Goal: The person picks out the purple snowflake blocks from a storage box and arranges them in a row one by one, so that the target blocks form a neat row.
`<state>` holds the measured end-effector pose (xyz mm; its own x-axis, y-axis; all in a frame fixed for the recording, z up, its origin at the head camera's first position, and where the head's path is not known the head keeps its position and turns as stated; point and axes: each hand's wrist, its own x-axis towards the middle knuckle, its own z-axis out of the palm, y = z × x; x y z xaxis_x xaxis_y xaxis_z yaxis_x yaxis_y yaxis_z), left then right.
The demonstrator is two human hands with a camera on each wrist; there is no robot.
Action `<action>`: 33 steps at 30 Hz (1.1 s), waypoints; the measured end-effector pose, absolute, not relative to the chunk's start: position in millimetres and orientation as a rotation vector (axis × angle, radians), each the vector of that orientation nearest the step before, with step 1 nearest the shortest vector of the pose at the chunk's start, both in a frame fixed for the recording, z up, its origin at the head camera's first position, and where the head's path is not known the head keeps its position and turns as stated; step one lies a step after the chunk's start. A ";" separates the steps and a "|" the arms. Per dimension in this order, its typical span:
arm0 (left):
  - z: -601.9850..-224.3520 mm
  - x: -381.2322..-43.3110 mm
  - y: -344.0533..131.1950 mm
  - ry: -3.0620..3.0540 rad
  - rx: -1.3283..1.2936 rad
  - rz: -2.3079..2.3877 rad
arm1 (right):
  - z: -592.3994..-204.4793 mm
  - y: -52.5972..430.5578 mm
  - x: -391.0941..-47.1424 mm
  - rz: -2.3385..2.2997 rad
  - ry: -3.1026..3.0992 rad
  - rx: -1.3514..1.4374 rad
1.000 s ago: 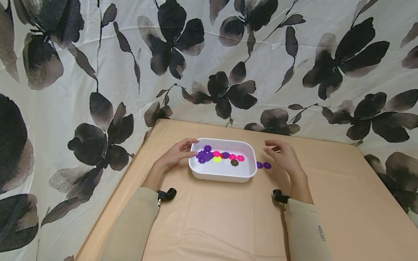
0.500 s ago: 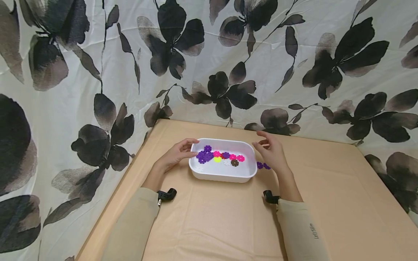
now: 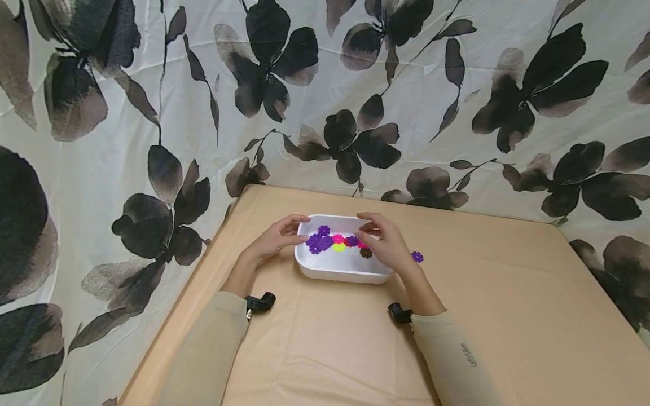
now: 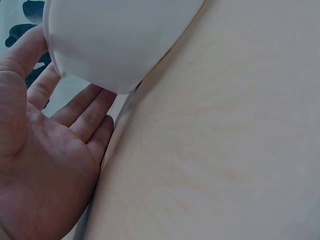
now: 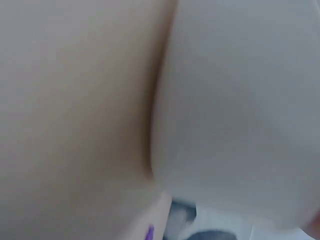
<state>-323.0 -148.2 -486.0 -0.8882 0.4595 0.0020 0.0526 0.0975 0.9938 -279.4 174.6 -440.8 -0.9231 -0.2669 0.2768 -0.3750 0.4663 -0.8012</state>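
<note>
Flowered cloth (image 3: 315, 96) hangs beyond the table (image 3: 325, 344). My left hand (image 3: 274, 241) grips the left end of the tray (image 3: 345, 274); discs (image 3: 320, 243) lie inside; my right hand (image 3: 388, 243), fingers bent, is over its right end, holding something or not, I can't tell; rightmost, one purple disc (image 3: 417, 257).

White, dark-flowered cloth backdrop (image 3: 325, 90) behind a tan-covered table (image 3: 330, 338)

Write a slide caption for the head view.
Left hand holding one end of a white tub of colourful flower pieces, right hand over the other.
</note>
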 end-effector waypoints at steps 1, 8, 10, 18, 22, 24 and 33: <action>-486.3 -323.2 -148.2 2.073 0.510 1.856 | -442.0 170.7 -279.6 1.461 -2.600 0.590; -486.6 -324.5 -146.4 2.063 0.534 1.860 | -448.9 151.6 -285.8 1.328 -2.669 0.612; -486.5 -324.3 -146.2 2.065 0.533 1.857 | -450.2 147.8 -288.3 1.237 -2.714 0.589; -484.6 -323.6 -148.1 2.076 0.545 1.846 | -453.5 134.9 -295.1 0.803 -2.783 0.674; -484.9 -323.9 -147.6 2.082 0.529 1.846 | -456.1 134.5 -294.9 0.834 -2.805 0.701; -485.6 -324.3 -147.4 2.081 0.524 1.849 | -458.0 135.0 -294.8 0.862 -2.854 0.721; -487.9 -325.1 -147.0 2.076 0.526 1.858 | -465.2 138.6 -294.9 0.786 -3.081 0.948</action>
<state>-325.1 -147.0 -487.9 -0.8861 0.4633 0.0162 0.0673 0.0939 0.9933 -294.9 138.6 -465.2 -0.8225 -0.5681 -0.0285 -0.4849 0.7265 -0.4868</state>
